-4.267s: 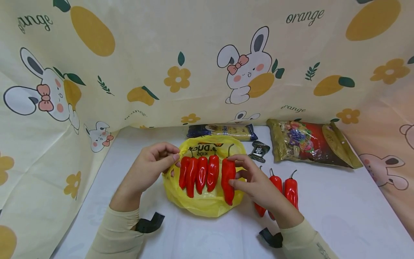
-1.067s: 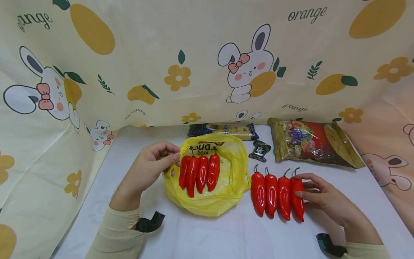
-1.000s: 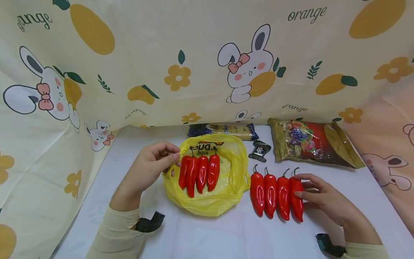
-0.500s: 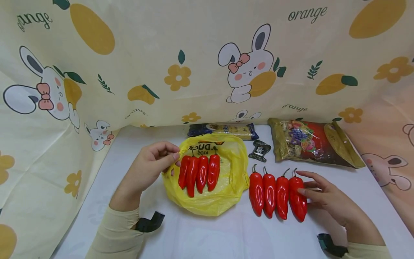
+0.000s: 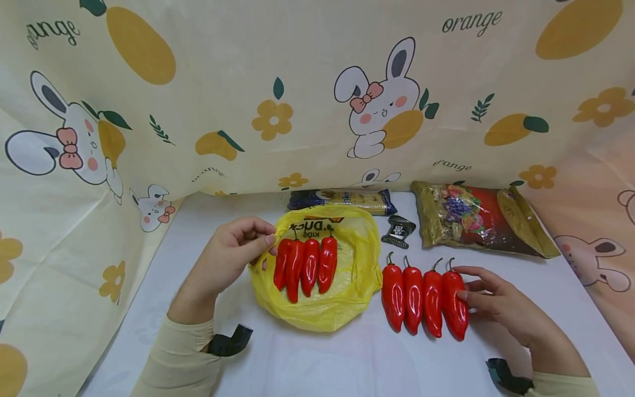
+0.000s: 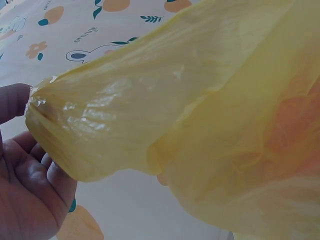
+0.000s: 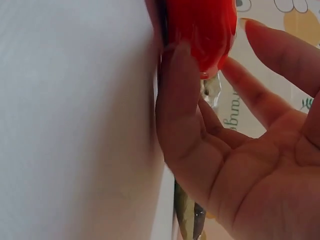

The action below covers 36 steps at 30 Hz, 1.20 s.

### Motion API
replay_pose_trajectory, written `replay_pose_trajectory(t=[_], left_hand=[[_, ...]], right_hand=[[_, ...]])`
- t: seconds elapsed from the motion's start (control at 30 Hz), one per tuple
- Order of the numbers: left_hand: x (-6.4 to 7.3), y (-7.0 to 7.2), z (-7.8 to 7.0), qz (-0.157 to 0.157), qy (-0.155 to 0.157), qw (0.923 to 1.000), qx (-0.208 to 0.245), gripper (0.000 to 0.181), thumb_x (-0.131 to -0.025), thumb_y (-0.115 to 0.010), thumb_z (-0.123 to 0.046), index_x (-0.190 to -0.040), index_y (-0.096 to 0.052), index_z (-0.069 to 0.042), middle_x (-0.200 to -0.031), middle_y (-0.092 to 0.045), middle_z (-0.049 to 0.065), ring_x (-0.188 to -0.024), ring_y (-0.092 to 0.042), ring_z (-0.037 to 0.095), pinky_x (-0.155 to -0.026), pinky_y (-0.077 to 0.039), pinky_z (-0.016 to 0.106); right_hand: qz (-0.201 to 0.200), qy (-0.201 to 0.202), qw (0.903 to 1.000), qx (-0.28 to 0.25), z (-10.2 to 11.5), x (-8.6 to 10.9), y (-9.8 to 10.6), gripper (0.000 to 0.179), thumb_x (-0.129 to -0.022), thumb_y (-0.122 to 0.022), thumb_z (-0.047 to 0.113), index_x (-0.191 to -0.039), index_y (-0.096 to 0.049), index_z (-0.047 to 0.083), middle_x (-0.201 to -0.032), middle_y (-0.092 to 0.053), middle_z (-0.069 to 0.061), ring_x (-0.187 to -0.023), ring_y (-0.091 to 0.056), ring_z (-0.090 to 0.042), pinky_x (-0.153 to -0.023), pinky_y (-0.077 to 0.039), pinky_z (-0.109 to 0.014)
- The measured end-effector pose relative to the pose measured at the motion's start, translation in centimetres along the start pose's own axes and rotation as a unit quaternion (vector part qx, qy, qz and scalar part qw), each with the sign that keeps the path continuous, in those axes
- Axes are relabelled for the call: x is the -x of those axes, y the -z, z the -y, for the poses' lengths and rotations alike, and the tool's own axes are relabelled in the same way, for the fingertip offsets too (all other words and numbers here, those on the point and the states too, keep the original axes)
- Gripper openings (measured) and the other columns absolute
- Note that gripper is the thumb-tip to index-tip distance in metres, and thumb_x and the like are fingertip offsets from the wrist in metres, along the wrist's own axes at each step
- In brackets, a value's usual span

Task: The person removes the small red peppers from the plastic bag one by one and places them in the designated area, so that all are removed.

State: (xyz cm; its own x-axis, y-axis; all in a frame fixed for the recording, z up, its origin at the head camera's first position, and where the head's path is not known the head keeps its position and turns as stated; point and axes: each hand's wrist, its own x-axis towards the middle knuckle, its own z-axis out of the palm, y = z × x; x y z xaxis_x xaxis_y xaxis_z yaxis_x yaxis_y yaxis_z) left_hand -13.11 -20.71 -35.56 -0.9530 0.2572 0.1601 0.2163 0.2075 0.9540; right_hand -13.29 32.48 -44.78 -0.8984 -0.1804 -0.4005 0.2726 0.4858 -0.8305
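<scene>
While rightmost of four, red pepper [image 5: 453, 311] between right fingers [image 5: 480, 272] in light pinch.

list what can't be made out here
Head view: near edge of the blue-and-gold pack, partly behind the yellow bag.
Head view: lettering on the black packet, too small.
Left wrist view: outlines of the bagged red peppers, veiled by plastic.
Right wrist view: one end of the rightmost red pepper, cut off by the top edge.
</scene>
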Motion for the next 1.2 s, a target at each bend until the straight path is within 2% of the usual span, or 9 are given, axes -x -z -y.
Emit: replay_pose_trajectory(t=[0.17, 0.3, 0.43, 0.57, 0.67, 0.77, 0.87, 1.0, 1.2], left_hand=[[0.0, 0.0, 0.0, 0.0, -0.001, 1.0, -0.002, 0.013, -0.106, -0.064, -0.002, -0.114, -0.069, 0.007, -0.094, -0.071, 0.015, -0.075, -0.06, 0.025, -0.066, -0.054, 0.027], [0.1, 0.0, 0.0, -0.001, 0.0, 1.0, -0.003, 0.013, -0.106, -0.064, -0.002, -0.114, -0.069, 0.007, -0.094, -0.071, 0.015, -0.075, -0.06, 0.025, -0.066, -0.055, 0.027], [0.1, 0.0, -0.1, -0.002, 0.002, 1.0, -0.004, 0.014, -0.106, -0.064, -0.002, -0.115, -0.07, 0.007, -0.094, -0.071, 0.015, -0.075, -0.06, 0.025, -0.066, -0.055, 0.027], [0.1, 0.0, -0.1, -0.003, 0.006, 1.0, -0.005, 0.014, -0.106, -0.064, -0.003, -0.115, -0.07, 0.007, -0.095, -0.071, 0.015, -0.075, -0.06, 0.025, -0.066, -0.055, 0.027], [0.1, 0.0, -0.1, -0.003, 0.01, 0.9999, -0.005, 0.015, -0.106, -0.064, -0.003, -0.116, -0.07, 0.007, -0.095, -0.071, 0.015, -0.075, -0.06, 0.026, -0.066, -0.055, 0.027], [0.2, 0.0, -0.1, -0.003, 0.009, 0.9999, -0.006, 0.015, -0.106, -0.064, -0.003, -0.116, -0.07, 0.007, -0.095, -0.071, 0.015, -0.076, -0.06, 0.026, -0.066, -0.055, 0.027], [0.2, 0.0, -0.1, -0.004, 0.009, 0.9999, -0.007, 0.014, -0.106, -0.064, -0.003, -0.115, -0.07, 0.006, -0.095, -0.071, 0.015, -0.076, -0.061, 0.026, -0.067, -0.055, 0.027], [0.1, 0.0, -0.1, -0.005, 0.01, 0.9999, -0.008, 0.015, -0.106, -0.064, -0.004, -0.115, -0.07, 0.006, -0.095, -0.071, 0.015, -0.076, -0.061, 0.026, -0.067, -0.055, 0.027], [0.2, 0.0, -0.1, -0.005, 0.007, 1.0, -0.004, 0.014, -0.106, -0.064, -0.004, -0.115, -0.07, 0.006, -0.094, -0.071, 0.015, -0.076, -0.061, 0.026, -0.067, -0.055, 0.027]], right_hand=[[-0.017, 0.004, 0.9996, 0.022, 0.1, 0.2, 0.2, 0.075, -0.11, -0.067, 0.031, -0.168, -0.029, 0.002, -0.149, -0.048, -0.036, -0.109, -0.069, -0.03, -0.086, -0.063, -0.043], [-0.047, 0.022, 0.998, 0.037, 0.4, 0.4, 0.2, 0.07, -0.112, -0.063, 0.032, -0.167, -0.032, 0.001, -0.148, -0.049, -0.036, -0.111, -0.068, -0.032, -0.083, -0.063, -0.04], [-0.093, 0.053, 0.9935, 0.039, 0.9, 0.7, -0.1, 0.066, -0.113, -0.061, 0.033, -0.166, -0.036, 0.004, -0.149, -0.048, -0.036, -0.109, -0.067, -0.016, -0.082, -0.063, -0.035], [-0.133, 0.115, 0.984, 0.027, 1.4, 1.2, -0.6, 0.057, -0.113, -0.061, 0.03, -0.164, -0.044, 0.011, -0.146, -0.053, -0.024, -0.105, -0.068, -0.004, -0.083, -0.062, -0.031], [-0.144, 0.161, 0.9763, 0.018, 2.0, 1.6, -1.1, 0.051, -0.114, -0.061, 0.024, -0.163, -0.049, 0.017, -0.141, -0.057, -0.008, -0.11, -0.069, -0.007, -0.084, -0.061, -0.029], [-0.14, 0.193, 0.9711, 0.002, 2.8, 1.9, -1.8, 0.049, -0.114, -0.059, 0.018, -0.162, -0.051, 0.02, -0.138, -0.059, 0.004, -0.113, -0.068, -0.009, -0.085, -0.06, -0.028], [-0.13, 0.226, 0.9654, -0.009, 3.7, 2.0, -2.8, 0.047, -0.114, -0.057, 0.012, -0.161, -0.052, 0.016, -0.137, -0.062, 0.007, -0.115, -0.068, -0.011, -0.088, -0.059, -0.026], [-0.1, 0.255, 0.9614, -0.02, 5.2, 2.0, -4.4, 0.045, -0.113, -0.055, 0.009, -0.158, -0.053, 0.016, -0.139, -0.064, 0.003, -0.118, -0.068, -0.017, -0.091, -0.057, -0.027], [-0.052, 0.273, 0.9597, -0.043, 7.3, 1.6, -6.9, 0.044, -0.115, -0.051, 0.013, -0.159, -0.049, 0.008, -0.144, -0.062, -0.006, -0.121, -0.068, -0.022, -0.095, -0.058, -0.033]])
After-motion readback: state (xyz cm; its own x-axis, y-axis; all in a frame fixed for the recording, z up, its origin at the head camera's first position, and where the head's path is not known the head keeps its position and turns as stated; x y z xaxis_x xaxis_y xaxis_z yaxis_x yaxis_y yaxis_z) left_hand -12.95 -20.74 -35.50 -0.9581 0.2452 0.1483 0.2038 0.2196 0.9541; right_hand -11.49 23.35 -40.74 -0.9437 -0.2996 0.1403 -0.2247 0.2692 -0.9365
